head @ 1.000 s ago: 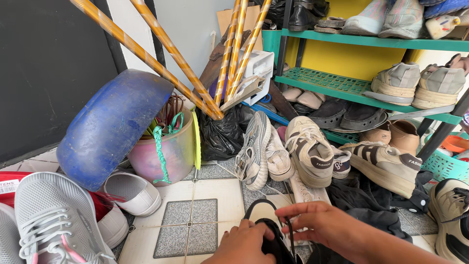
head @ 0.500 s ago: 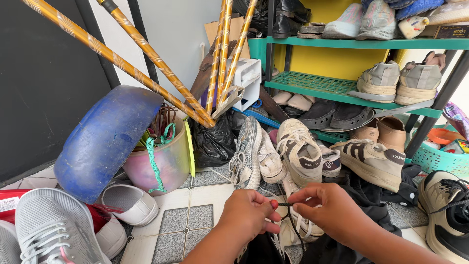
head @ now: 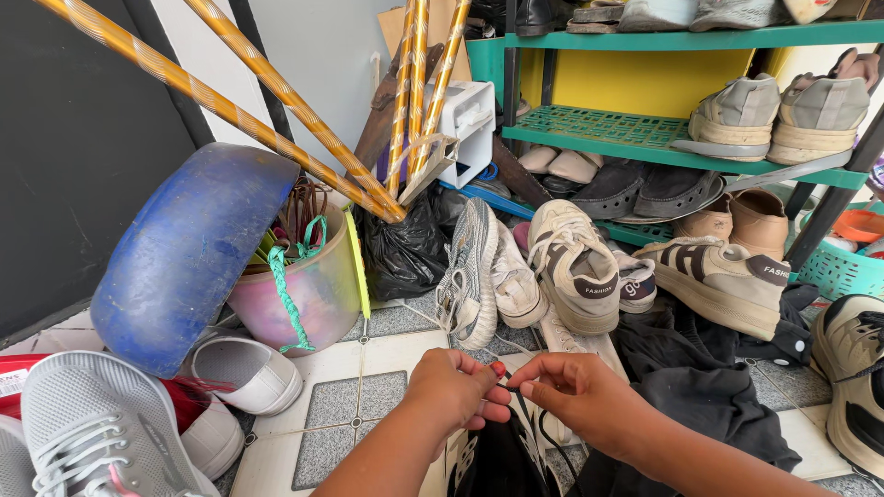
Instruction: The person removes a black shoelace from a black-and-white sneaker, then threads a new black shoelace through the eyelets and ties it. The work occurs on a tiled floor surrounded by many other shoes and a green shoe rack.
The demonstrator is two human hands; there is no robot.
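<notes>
My left hand (head: 453, 391) and my right hand (head: 575, 394) meet just above a black shoe (head: 505, 453) at the bottom middle. Both pinch thin black laces (head: 512, 391) that run down to the shoe. The fingertips of the two hands almost touch. The shoe is mostly hidden under my hands and cut off by the lower edge. A dark garment (head: 700, 387) lies on the tiled floor right of my right hand.
A pile of sneakers (head: 571, 267) lies beyond my hands. A green shoe rack (head: 645, 138) stands at the back right. At left are a blue curved tub (head: 184, 248), a pink bucket (head: 313, 294), gold striped poles (head: 276, 92) and grey and white shoes (head: 101, 433).
My hands have risen from low over the shoe and now hold the laces taut higher up. The view has shifted slightly closer and to the right.
</notes>
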